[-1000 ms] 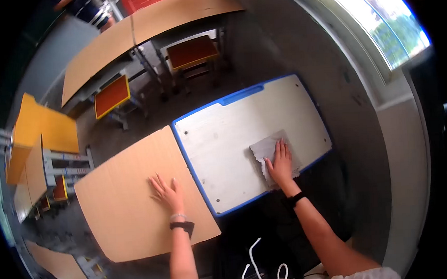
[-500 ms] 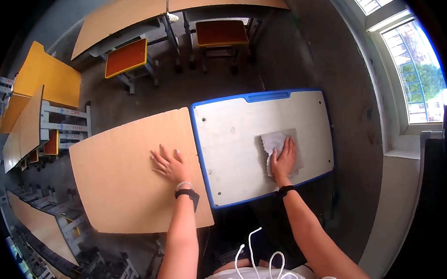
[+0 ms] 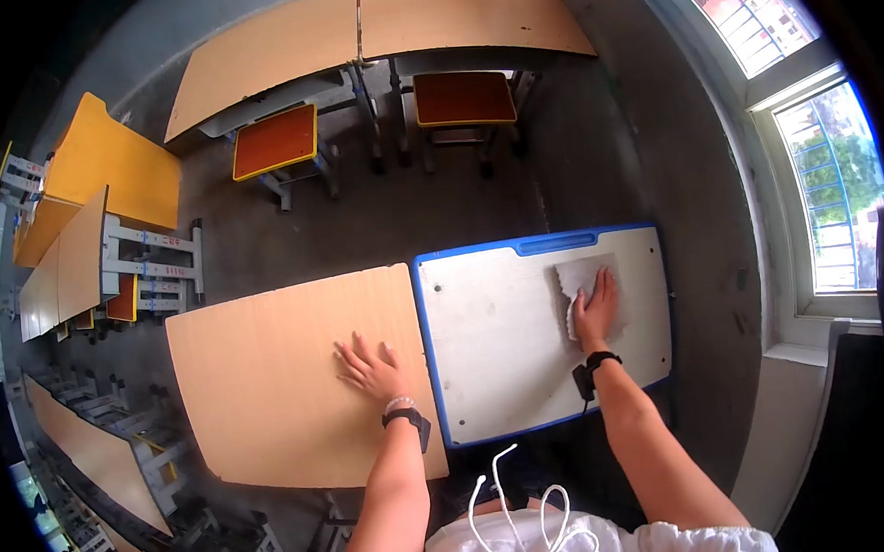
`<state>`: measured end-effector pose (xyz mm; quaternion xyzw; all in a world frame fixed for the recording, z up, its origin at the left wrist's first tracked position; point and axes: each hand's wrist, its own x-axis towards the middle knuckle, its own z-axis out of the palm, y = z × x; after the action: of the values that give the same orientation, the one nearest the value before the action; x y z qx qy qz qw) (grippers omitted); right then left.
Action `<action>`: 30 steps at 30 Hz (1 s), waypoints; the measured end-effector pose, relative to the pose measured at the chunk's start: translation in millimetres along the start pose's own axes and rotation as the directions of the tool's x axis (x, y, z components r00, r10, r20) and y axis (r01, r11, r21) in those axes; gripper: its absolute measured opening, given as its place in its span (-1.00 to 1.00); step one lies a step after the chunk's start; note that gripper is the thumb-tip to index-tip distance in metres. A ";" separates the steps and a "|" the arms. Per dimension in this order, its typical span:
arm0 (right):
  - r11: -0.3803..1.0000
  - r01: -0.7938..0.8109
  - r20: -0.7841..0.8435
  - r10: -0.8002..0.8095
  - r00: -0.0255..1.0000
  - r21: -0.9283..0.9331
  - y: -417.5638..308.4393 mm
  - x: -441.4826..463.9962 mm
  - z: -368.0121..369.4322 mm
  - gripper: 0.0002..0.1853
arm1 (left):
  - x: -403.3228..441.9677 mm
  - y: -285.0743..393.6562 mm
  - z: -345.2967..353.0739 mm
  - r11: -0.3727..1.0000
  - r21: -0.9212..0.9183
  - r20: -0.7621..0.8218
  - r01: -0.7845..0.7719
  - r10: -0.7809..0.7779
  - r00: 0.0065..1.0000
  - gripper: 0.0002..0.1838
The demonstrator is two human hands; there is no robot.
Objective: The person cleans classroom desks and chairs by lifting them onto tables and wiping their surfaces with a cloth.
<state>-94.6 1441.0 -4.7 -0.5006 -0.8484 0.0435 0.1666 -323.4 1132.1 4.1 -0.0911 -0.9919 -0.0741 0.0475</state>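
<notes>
My left hand (image 3: 375, 371) rests palm down with fingers spread on the light wood desktop (image 3: 269, 382), close to its right edge. No object is in it. On the white desktop with a blue rim (image 3: 494, 343), my right hand (image 3: 596, 314) lies flat over a grey-white cloth (image 3: 572, 274), fingers stretched out and pressing it down. Wavy edges show along the cloth's left side; the palm hides part of the rest. Both desktops stand side by side, almost touching.
Beyond the desks are two red-topped stools (image 3: 276, 142) under joined wooden tables (image 3: 470, 18). More desks (image 3: 81, 257) and a yellow cabinet-like piece (image 3: 112, 167) stand to the left. A wall with a window (image 3: 823, 185) runs along the right.
My right hand and the cloth have slid toward the far right part of the white desktop. My left hand stays spread on the wood. The camera has tilted, so the scene sits lower.
</notes>
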 end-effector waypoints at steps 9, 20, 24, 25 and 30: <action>0.999 0.020 -0.098 -0.023 0.995 -0.038 34.5 75.5 19.3 -0.40 | 1.5 2.2 0.6 1.000 -0.026 0.007 -0.004 0.004 1.000 -0.37; 0.999 0.045 -0.120 -0.047 0.992 -0.016 51.3 109.6 18.0 -0.44 | -0.2 -0.9 2.6 0.999 0.011 0.002 -0.031 0.031 1.000 -0.35; 0.999 0.019 -0.089 -0.023 0.996 -0.049 59.3 124.2 12.3 -0.47 | 1.1 -0.4 1.6 1.000 0.022 0.013 -0.022 0.022 1.000 -0.34; 0.998 0.007 -0.072 -0.011 0.997 -0.056 62.2 129.7 13.6 -0.48 | 0.8 0.2 2.6 1.000 0.026 0.020 -0.015 0.014 1.000 -0.33; 0.998 0.033 -0.088 -0.038 0.995 -0.054 65.4 135.9 18.4 -0.52 | 0.3 -3.0 2.1 0.999 0.052 0.028 -0.015 0.014 1.000 -0.33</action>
<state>-106.2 1592.5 -5.2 -0.4911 -0.8497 -0.0043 0.1920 -324.5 1129.5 1.6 -0.0981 -0.9934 -0.0468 0.0366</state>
